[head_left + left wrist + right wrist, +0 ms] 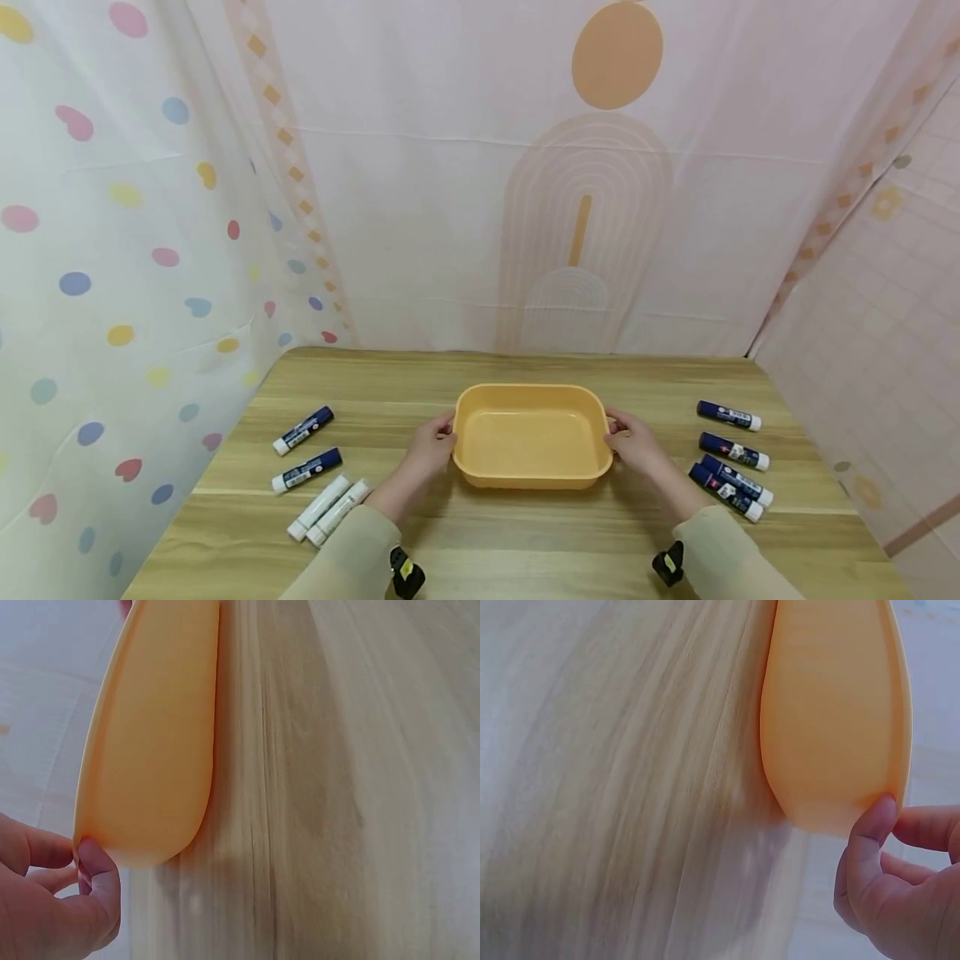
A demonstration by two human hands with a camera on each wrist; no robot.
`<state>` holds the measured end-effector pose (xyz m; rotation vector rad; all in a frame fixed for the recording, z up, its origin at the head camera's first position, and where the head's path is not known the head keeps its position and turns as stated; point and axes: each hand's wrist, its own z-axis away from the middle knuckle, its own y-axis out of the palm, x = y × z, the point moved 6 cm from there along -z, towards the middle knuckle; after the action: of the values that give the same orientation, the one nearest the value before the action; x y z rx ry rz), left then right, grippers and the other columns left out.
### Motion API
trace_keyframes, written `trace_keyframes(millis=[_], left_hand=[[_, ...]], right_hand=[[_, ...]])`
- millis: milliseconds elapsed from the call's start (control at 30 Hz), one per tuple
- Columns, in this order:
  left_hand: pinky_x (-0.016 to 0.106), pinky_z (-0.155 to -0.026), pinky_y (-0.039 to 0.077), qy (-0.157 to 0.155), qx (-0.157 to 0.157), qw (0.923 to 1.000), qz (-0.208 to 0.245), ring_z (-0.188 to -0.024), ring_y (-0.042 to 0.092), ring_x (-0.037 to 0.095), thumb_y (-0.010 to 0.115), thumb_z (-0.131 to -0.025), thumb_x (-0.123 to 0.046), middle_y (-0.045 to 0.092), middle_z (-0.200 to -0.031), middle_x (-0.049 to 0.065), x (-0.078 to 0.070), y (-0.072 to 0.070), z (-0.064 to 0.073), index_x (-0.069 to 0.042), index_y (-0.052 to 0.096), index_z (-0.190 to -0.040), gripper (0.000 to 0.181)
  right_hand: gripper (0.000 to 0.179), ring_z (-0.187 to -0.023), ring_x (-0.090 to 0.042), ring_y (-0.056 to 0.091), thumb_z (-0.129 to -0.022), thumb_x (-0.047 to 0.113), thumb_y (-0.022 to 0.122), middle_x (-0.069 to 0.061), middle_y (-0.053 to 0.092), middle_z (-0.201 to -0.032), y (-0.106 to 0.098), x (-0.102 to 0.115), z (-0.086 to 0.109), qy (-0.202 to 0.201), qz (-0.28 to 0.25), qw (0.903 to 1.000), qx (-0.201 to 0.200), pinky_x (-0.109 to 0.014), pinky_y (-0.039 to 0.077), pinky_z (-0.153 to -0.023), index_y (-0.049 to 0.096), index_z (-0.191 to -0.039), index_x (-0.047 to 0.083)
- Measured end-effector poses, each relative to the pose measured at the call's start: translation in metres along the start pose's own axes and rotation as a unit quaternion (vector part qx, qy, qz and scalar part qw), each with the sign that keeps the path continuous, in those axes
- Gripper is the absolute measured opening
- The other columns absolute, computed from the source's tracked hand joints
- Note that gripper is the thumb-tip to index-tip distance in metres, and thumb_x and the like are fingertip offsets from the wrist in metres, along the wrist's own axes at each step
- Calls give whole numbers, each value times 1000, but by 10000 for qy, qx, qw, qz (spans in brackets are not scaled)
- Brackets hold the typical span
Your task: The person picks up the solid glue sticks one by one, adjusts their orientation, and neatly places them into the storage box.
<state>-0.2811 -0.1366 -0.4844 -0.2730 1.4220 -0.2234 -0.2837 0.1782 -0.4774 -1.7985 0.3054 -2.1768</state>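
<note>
A shallow yellow-orange plastic basin with rounded corners sits in the middle of the wooden table, with nothing inside. My left hand pinches its left rim between thumb and fingers; the left wrist view shows the thumb against the outer wall. At the opposite end my right hand pinches the right rim the same way, thumb on the outside wall in the right wrist view. Whether the basin's underside touches the table I cannot tell.
On the left lie two dark blue glue sticks with white ends and two white tubes side by side. Several dark blue glue sticks lie at the right. A patterned curtain hangs behind the wooden table.
</note>
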Motion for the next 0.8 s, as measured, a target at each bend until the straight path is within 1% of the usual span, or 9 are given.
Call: trace_keyframes(millis=[133,200,400,500,567,633,700,767,800], left_hand=[[19,-50,41,42,50,10000,12,-72,48,14,47,-91,5,49,-99,13,-1,3,-3,3,43,-139,48],[19,-51,42,83,42,10000,-2,-73,48,15,47,-91,6,49,-99,14,-2,3,-3,4,43,-138,48],[25,-59,48,22,18,10000,4,-83,51,18,47,-91,6,50,-100,15,-2,1,-5,4,44,-138,47],[23,-61,49,-9,12,10000,37,-86,51,19,47,-91,6,50,-101,15,-2,1,-6,4,43,-138,47],[23,-61,49,-16,9,10000,88,-86,51,19,47,-91,6,50,-101,15,-2,1,-6,4,43,-138,47],[22,-61,49,-3,7,9999,101,-86,51,19,47,-91,7,50,-101,16,-1,1,-6,5,43,-138,47],[23,-61,49,12,10,9999,128,-86,51,18,47,-91,7,51,-101,16,0,2,-7,4,44,-137,47],[24,-62,50,36,17,9999,138,-85,52,18,47,-90,7,51,-100,16,0,2,-7,5,44,-137,47],[25,-62,50,53,19,9999,119,-85,52,18,47,-90,7,52,-100,16,0,2,-6,5,44,-137,47]], right_hand=[[49,-68,-13,46,-90,-5,50,-11,46,-98,-2,-1,0,7,-88,9999,-56,-25,44,-57,40,-139,-5],[50,-68,-12,46,-90,-5,50,-11,46,-98,-3,-2,0,-13,-104,9999,-77,-24,44,-56,40,-139,-5],[49,-68,-13,47,-90,-5,51,-11,47,-97,-2,-3,-2,-61,-122,9998,-131,-25,44,-56,41,-139,-5],[49,-70,-14,47,-90,-5,51,-11,47,-97,-2,-2,-2,-111,-92,9998,-121,-26,45,-56,42,-138,-5],[49,-73,-14,49,-91,-3,51,-12,48,-99,-3,-2,-2,-161,-5,9999,-38,-27,47,-58,41,-139,-5],[50,-76,-16,51,-93,-1,51,-15,49,-102,-4,-1,-1,-291,94,9994,130,-30,50,-60,37,-140,-6],[51,-81,-19,54,-95,3,51,-19,49,-107,-10,0,1,-582,294,9975,279,-33,54,-62,33,-141,-8],[51,-87,-22,54,-96,9,52,-21,49,-112,-19,1,5,-984,725,9920,311,-33,54,-67,34,-141,-6],[51,-90,-23,55,-96,11,53,-21,49,-114,-24,2,8,-1218,992,9872,272,-32,53,-69,35,-142,-4]])
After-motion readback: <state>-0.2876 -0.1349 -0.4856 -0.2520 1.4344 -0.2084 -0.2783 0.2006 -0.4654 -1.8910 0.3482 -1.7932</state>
